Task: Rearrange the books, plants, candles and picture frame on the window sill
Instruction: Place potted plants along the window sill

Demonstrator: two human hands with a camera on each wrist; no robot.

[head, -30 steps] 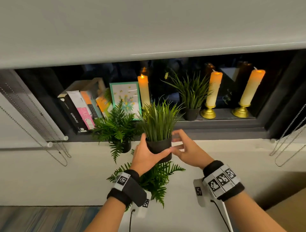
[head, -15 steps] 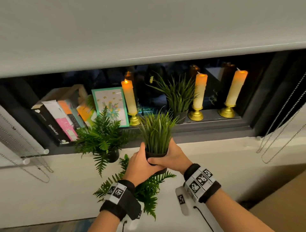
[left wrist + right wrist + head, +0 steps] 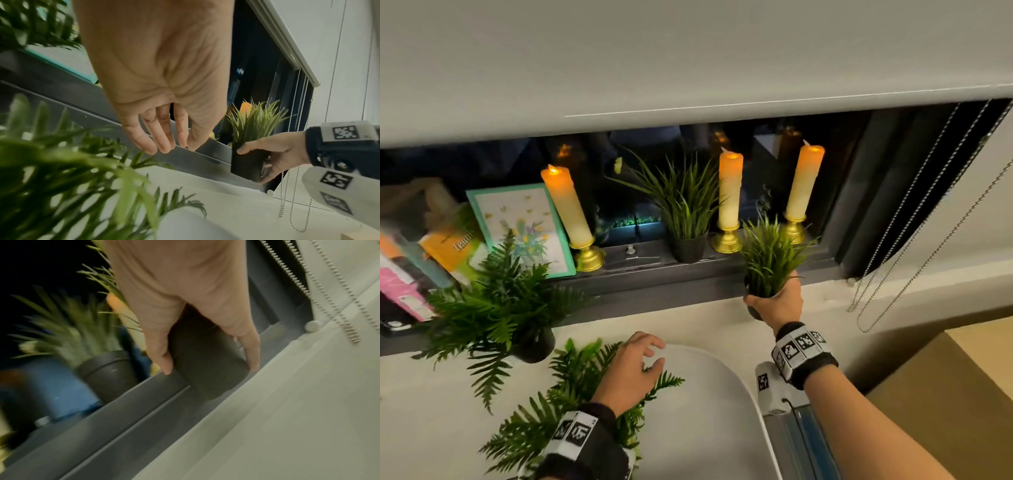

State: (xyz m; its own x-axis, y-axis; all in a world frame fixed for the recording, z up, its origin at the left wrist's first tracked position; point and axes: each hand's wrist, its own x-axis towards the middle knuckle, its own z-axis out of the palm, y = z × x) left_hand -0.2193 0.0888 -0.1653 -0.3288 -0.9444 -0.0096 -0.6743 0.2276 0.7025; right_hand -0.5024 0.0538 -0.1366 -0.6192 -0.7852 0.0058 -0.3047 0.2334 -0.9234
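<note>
My right hand (image 3: 774, 303) grips the black pot of a small grass plant (image 3: 770, 260) at the right end of the dark window sill (image 3: 640, 274), in front of the rightmost candle (image 3: 803, 181). In the right wrist view the fingers wrap the pot (image 3: 205, 382) just above the sill edge. My left hand (image 3: 633, 366) hovers open and holds nothing over a fern (image 3: 571, 394) below the sill. On the sill are books (image 3: 410, 263), a teal picture frame (image 3: 524, 222), another fern (image 3: 496, 301), two more candles (image 3: 566, 205) (image 3: 729, 192) and a second grass plant (image 3: 685, 209).
A lowered roller blind (image 3: 688, 68) hangs over the window. Bead chains (image 3: 893, 274) dangle right of the sill. A cardboard box (image 3: 945, 394) stands at the lower right. A white rounded surface (image 3: 705, 411) lies under my arms.
My left hand has let go of the grass plant and dropped over the lower fern. My right hand alone has carried the plant rightward to the sill's right end.
</note>
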